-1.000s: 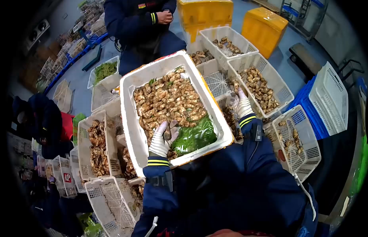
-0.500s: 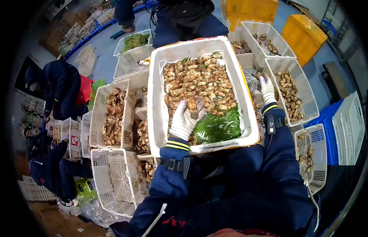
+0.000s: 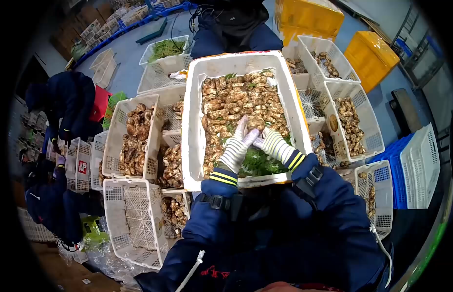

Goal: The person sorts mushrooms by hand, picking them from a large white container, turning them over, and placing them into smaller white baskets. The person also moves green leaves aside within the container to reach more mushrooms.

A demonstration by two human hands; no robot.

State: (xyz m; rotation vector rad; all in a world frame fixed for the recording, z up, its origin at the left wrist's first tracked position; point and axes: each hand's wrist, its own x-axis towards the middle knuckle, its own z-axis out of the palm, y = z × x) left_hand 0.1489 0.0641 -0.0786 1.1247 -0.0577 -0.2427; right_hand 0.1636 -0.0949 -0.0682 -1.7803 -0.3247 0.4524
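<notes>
A white foam box (image 3: pixel 191 121) stands before me, filled with rows of brown-and-white mushrooms (image 3: pixel 236 100) that look like matsutake. Green fern leaves (image 3: pixel 259 164) lie at its near right part. My left hand (image 3: pixel 237 147), in a striped white glove, is closed around the left side of a round-capped mushroom (image 3: pixel 256 123) above the rows. From the right, my right hand (image 3: pixel 276 145), gloved alike, grips the same mushroom with its fingers close to the left hand's. The lower part of that mushroom is hidden by the fingers.
White baskets of mushrooms flank the box, such as the left basket (image 3: pixel 108 146) and right basket (image 3: pixel 377 121). A basket of green leaves (image 3: pixel 168 48) is at the back. Yellow boxes (image 3: pixel 371 58) and blue crates (image 3: pixel 405 163) stand right. Co-workers (image 3: pixel 73 100) are at left; another person (image 3: pixel 231 24) sits opposite.
My right hand has come from the right-hand baskets into the foam box, beside my left hand. Both hands now hold a round-capped mushroom. The view has shifted slightly.
</notes>
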